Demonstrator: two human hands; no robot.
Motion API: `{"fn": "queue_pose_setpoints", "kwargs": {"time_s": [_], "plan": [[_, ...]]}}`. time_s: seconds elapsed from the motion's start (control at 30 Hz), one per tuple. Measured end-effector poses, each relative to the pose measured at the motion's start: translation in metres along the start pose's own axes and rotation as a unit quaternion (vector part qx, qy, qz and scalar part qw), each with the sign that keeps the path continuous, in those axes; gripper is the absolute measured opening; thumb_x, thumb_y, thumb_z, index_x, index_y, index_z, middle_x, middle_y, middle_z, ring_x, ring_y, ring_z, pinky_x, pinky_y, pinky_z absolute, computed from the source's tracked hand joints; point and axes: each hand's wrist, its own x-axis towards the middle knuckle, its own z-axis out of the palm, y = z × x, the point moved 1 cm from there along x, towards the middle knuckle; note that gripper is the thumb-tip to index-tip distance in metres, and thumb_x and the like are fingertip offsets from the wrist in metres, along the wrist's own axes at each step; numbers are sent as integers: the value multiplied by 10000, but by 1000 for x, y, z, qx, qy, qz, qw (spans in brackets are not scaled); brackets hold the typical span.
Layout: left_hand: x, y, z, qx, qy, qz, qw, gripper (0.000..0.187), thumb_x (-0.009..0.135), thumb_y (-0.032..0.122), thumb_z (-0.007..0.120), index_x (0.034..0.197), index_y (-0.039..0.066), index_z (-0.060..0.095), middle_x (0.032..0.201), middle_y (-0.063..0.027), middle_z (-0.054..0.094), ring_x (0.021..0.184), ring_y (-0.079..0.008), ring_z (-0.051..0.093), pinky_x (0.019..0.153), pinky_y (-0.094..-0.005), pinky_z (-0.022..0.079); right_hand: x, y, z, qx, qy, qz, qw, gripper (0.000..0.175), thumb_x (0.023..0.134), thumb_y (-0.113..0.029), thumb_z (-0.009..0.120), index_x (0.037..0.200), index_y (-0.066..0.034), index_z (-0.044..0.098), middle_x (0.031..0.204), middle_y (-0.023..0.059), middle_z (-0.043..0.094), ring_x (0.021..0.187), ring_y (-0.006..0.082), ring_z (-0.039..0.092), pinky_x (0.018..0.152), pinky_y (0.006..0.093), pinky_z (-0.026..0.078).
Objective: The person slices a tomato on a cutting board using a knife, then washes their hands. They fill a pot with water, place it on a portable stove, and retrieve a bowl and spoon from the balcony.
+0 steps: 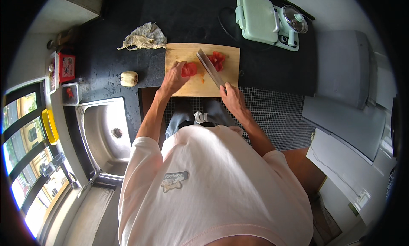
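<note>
A wooden cutting board (204,91) lies at the counter's front edge. My left hand (175,78) holds a piece of tomato (189,69) over the board's left part, its cut red face showing. In my right hand (231,97) is the handle of a cleaver-like kitchen knife (211,68), its blade slanting up and left across the board. Just right of the blade lie several cut tomato pieces (218,60). Small wet bits and juice lie between the held piece and the knife.
Behind the board's left corner is a crumpled cloth (145,37). A pale peeled vegetable (129,78) stands left, above a steel sink (107,134). Near the wall are a clear plastic tub (70,94) and a red box (67,67). A mint-green cooking appliance (258,19) sits back right.
</note>
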Motion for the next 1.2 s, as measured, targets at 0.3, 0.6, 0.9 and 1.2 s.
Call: {"fn": "queue_pose_setpoints", "kwargs": {"time_s": [0.3,0.6,0.9,1.2], "plan": [[-7,9,9,-37,-16,-55,998,588,739,142,816,1251,-45,597,1194,-268,613,1098,-422,627,952,-441,532,-1,-17,-23,-58,-22,-107,992,182,970,-136,625,867,7,578,725,208,671,633,381,684,522,438,552],[-6,4,6,-45,-32,-19,998,570,725,104,820,1241,-21,612,1155,-251,621,1073,-424,629,927,-441,539,36,-14,27,-77,-63,-101,990,146,958,-114,594,854,-29,535,653,214,659,587,379,686,490,475,537],[-28,21,21,-7,83,-93,992,613,720,207,868,1236,-21,627,1101,-245,650,1013,-393,658,897,-444,538,54,-16,39,12,13,-45,999,225,948,-192,656,861,-6,562,652,233,637,609,440,649,519,513,509],[-26,43,42,-39,150,-236,959,579,742,280,804,1204,-25,634,1132,-264,607,1028,-428,634,884,-471,528,2,-38,7,-29,-22,-57,998,188,988,-165,596,869,-24,555,700,186,654,622,390,672,535,475,540]]}}
